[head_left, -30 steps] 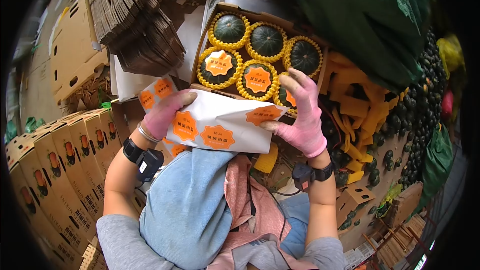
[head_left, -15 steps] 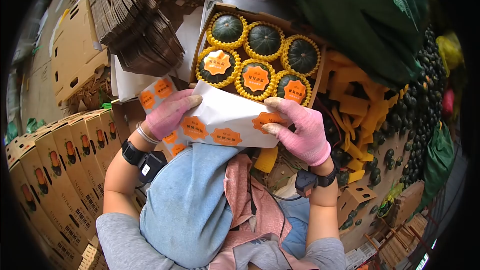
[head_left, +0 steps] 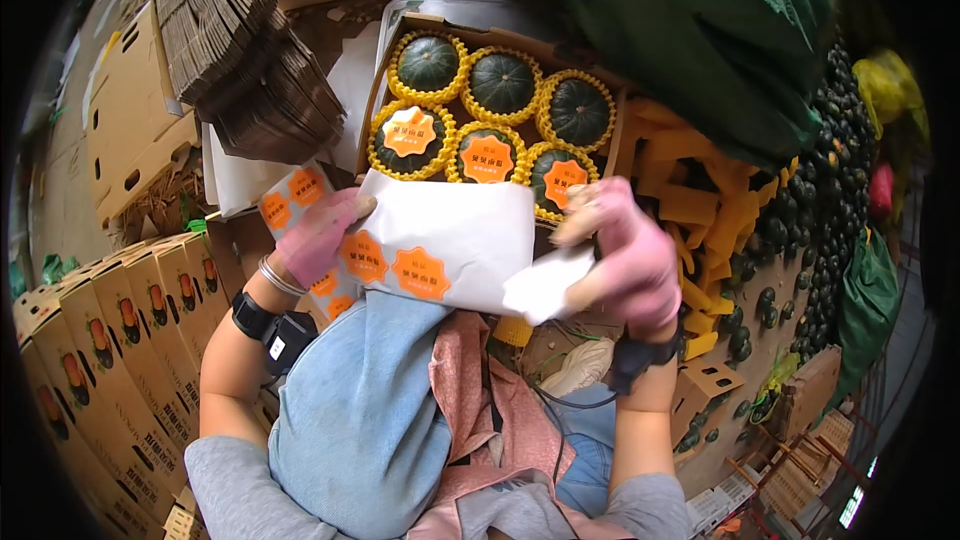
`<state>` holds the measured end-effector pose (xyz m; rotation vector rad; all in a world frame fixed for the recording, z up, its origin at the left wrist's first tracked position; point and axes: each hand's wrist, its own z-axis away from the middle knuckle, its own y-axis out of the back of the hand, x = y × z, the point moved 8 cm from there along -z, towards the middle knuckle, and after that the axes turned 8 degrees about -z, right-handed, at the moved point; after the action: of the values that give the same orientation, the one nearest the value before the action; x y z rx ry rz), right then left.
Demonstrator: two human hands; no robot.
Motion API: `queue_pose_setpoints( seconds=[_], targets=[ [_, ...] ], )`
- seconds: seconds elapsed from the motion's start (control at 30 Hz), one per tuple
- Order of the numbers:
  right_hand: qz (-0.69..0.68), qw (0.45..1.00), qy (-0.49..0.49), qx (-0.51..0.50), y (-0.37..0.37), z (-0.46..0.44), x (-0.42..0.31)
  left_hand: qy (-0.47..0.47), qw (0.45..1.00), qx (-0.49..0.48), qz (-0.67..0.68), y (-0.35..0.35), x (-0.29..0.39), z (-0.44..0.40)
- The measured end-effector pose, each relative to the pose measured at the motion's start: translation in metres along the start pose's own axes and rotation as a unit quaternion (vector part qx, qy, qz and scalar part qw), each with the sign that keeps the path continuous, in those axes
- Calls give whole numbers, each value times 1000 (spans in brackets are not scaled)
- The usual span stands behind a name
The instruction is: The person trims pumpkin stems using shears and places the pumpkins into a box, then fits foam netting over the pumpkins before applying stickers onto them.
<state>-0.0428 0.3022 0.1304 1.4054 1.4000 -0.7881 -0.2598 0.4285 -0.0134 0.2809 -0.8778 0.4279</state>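
Note:
My left hand (head_left: 318, 235), in a pink glove, grips the left edge of a white sticker sheet (head_left: 450, 215). Orange labels show along the sheet's lower left. A peeled sticker (head_left: 545, 287), white back toward me, is pinched in my right hand (head_left: 640, 260), which is gloved too and smeared by motion. Just beyond the sheet, a cardboard box (head_left: 520, 37) holds two rows of dark green pumpkins (head_left: 503, 80) in yellow foam nets. The near-row pumpkins carry orange stickers (head_left: 487, 157); the far-row ones show none.
Folded cardboard (head_left: 235, 50) is stacked at the upper left. Printed cartons (head_left: 110, 340) line the left side. Yellow foam nets (head_left: 690, 180) lie right of the box, with a heap of small dark pumpkins (head_left: 800, 210) beyond. A dark green cloth (head_left: 700, 50) hangs at the upper right.
My right hand has peeled a sticker off the sheet's right end and moved right and slightly down with it. My left hand keeps hold of the sheet. The whole view has shifted slightly.

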Motion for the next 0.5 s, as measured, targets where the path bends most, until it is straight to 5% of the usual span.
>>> queue_pose_setpoints(
  seconds=[0.1,0.27,0.5],
  targets=[
    [-11,918,-229,323,83,29,80,42,997,-38,54,-3,-14,-1],
    [262,847,-387,255,128,17,143,57,987,-48,142,-9,-22,-3],
    [352,810,-425,199,124,3,164,53,993,-31,103,-3,-28,2]
  ],
)
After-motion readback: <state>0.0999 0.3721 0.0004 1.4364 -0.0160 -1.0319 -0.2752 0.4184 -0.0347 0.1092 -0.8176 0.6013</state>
